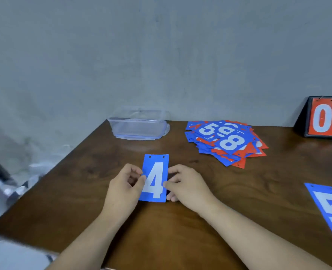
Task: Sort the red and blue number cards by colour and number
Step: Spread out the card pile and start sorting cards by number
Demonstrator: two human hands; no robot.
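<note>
A blue card with a white 4 (155,178) is upright in front of me over the brown table (200,221). My left hand (125,189) pinches its left edge and my right hand (186,185) pinches its right edge. A loose heap of red and blue number cards (226,142) lies at the back right, with a blue 5 and a blue 8 on top. Another blue card with a 5 (331,209) lies flat at the right edge of view.
A clear plastic box (138,127) stands at the back of the table by the grey wall. A black scoreboard stand showing red 0 and 9 cards (324,119) sits at the far right. The table's left edge drops off beside my left arm.
</note>
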